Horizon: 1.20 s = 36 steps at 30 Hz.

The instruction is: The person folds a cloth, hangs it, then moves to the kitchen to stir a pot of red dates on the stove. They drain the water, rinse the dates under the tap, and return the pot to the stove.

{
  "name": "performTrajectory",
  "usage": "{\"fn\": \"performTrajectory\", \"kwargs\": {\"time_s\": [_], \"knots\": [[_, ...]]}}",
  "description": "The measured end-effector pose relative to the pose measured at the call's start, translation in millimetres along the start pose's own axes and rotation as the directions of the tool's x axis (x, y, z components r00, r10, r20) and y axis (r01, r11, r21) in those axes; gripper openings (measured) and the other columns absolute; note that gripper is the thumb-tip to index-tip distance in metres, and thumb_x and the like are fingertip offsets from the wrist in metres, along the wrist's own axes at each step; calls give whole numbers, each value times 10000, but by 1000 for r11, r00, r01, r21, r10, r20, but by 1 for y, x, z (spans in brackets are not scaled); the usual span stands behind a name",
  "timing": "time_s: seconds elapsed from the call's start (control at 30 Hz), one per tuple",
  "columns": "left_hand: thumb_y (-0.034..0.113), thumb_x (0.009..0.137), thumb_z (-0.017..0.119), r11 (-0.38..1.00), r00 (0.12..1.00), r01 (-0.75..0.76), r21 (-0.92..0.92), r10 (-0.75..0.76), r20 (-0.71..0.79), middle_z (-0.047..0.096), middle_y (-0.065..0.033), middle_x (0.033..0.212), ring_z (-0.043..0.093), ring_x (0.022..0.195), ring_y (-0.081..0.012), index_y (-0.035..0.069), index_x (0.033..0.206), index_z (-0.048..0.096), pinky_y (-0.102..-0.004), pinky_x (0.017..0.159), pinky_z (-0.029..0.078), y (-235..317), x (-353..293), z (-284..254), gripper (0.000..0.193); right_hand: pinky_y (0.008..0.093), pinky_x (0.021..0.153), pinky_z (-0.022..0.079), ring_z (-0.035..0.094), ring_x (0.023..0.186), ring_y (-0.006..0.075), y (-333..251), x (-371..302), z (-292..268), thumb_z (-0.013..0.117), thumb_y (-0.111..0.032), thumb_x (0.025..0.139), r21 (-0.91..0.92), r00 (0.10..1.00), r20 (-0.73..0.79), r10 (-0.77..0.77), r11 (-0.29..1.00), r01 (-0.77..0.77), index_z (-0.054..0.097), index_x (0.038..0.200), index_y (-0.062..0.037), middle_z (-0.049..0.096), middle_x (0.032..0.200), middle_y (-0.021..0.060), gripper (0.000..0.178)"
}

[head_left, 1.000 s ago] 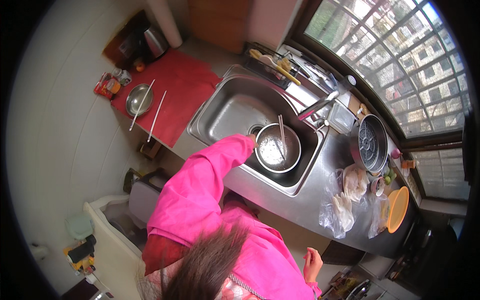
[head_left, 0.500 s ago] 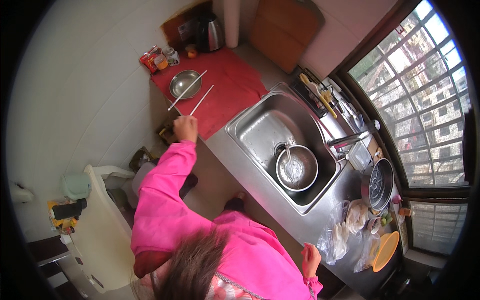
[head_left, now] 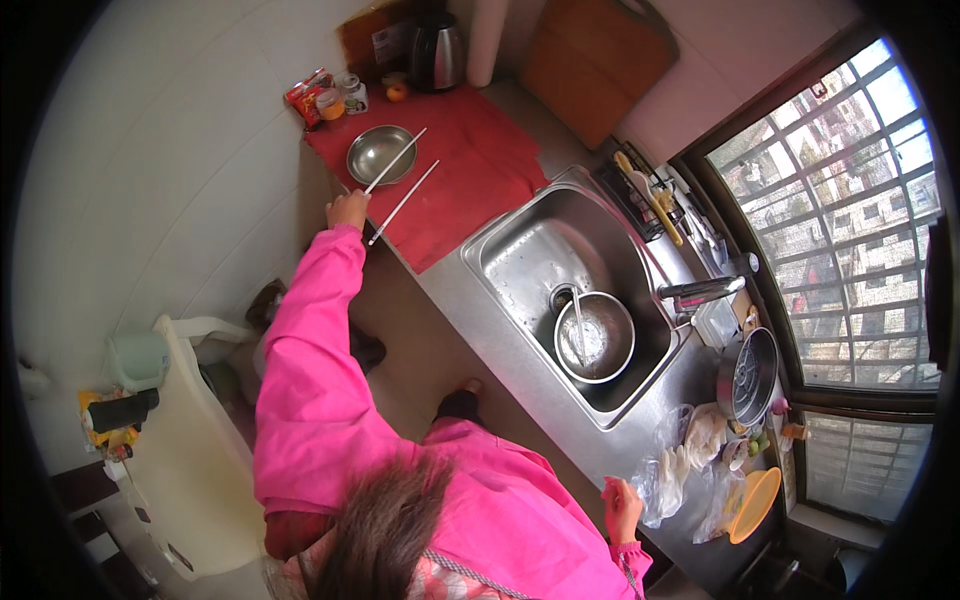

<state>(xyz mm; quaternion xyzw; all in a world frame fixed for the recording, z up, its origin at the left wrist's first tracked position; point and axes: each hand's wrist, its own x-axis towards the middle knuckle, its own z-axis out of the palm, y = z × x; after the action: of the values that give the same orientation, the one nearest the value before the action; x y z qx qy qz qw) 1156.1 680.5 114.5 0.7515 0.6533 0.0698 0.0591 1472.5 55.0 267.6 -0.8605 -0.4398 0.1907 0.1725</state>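
Observation:
My left hand reaches to the edge of the red cloth, its fingers closed on the near end of a white chopstick. That chopstick slants across the rim of a steel bowl. A second white chopstick lies on the cloth beside it, its near end at the counter edge. Low on the right, my right hand hangs by the counter edge, fingers loosely bent and nothing visible in them. In the steel sink, water runs into a metal basin.
Jars, a red packet and a kettle stand behind the bowl. A cutting board leans on the wall. Right of the sink are the tap, a round pan, plastic bags and an orange basket.
My left hand has moved away and slightly left, from near the second chopstick to the near end of the one across the bowl. The right hand stays about where it was.

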Motion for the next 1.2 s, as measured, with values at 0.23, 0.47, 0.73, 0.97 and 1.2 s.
{"fn": "performTrajectory", "kwargs": {"time_s": [0.23, 0.47, 0.73, 0.97, 1.2], "knots": [[280, 865, 487, 959, 977, -134, -252, 85, -197, 564, -149, 854, 515, 795, -342, 80, 861, 588, -432, 726, 413, -4, -63, 47, 224, 258, 487, 408, 558, 543, 156, 2, -12, 8, 532, 16, 763, 34, 999, -19, 42, 999, -42, 600, 877, -59, 558, 626, 61, 152], [315, 877, 451, 899, 996, -87, -429, 76, -43, 538, -185, 835, 508, 812, -378, 83, 923, 580, -441, 712, 411, -4, -53, 88, 269, 264, 486, 404, 535, 530, 155, 4, -20, 7, 543, 0, 767, 2, 998, 7, 65, 998, -65, 594, 892, -58, 560, 637, 54, 147], [270, 900, 440, 725, 985, -164, -669, 161, -66, 545, -191, 794, 533, 755, -329, 12, 898, 557, -392, 671, 413, 33, -102, 49, 283, 322, 541, 429, 557, 597, 223, 14, -46, 8, 558, -43, 786, 55, 977, -6, 211, 976, -210, 595, 892, -87, 549, 655, 75, 121], [306, 928, 422, 368, 642, 123, -922, 678, 356, 401, 26, 578, 394, 551, -60, 67, 710, 460, -216, 519, 327, 165, -273, -37, 326, 237, 577, 465, 597, 642, 111, 10, -50, 9, 538, -66, 847, 467, 975, -16, 222, 864, -189, 601, 945, -16, 608, 740, 75, 127], [261, 950, 370, 319, -157, 551, -771, 947, 279, 385, 37, 639, 368, 544, -49, 47, 1019, 487, -194, 531, 340, 296, -457, -97, 254, 205, 607, 424, 514, 694, 77, 20, -87, -26, 562, -115, 848, 956, 986, 75, 151, 269, -114, 395, 1270, -49, 544, 856, 32, 460]]}}
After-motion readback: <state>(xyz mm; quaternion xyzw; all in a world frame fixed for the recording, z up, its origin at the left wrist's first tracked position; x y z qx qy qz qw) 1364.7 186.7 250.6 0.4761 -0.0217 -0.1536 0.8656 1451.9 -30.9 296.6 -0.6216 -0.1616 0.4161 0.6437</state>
